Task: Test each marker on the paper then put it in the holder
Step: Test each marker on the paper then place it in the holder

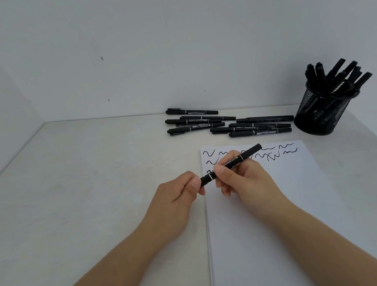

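You've got one marker (231,164) held in both hands, low over the top-left corner of the paper (265,216); right hand (241,179) is wrapped round the barrel, left hand (177,193) pinches the near-end cap; whether the cap is going on or coming off, I can't tell; the tip is hidden.

Risks from here:
- pull the cap hard and the hands jerk apart; an exposed nib could streak your fingers or the table (91,180) beside the sheet;
- if you're recapping, a half-seated cap will dry the nib, or pop off once it's in the holder (323,109);
- the holder is packed already, markers fanned out and leaning right; jam another in and you could tip it, or lever one out;
- the untested markers (228,122) lie loose in two clusters just behind the paper; a reach across to the holder could brush them and set them rolling;
- scribbles (266,153) crowd the top rows; your right hand rests over them, so fresh ink may smear.
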